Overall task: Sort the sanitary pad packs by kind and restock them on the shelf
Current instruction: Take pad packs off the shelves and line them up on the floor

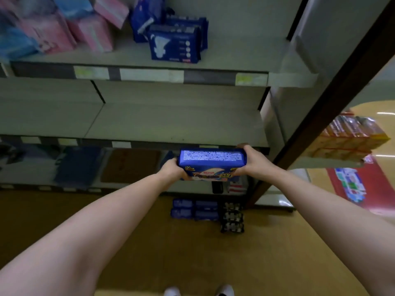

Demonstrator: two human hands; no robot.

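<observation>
Blue pad pack [211, 162] is held level before the front edge of the middle shelf [171, 124]. The left hand [172, 169] and right hand [253, 160] grip its ends, fingers curled round them. Dark blue packs [174, 44] stand on the upper shelf [235, 54]; more packs [194, 210] lie on the floor [149, 242].

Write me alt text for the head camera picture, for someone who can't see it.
A left hand and a right hand hold a dark blue pad pack by its ends before a shop shelf. On the shelf above stand more dark blue packs, with pink packs to their left; further packs lie on the floor below.
</observation>
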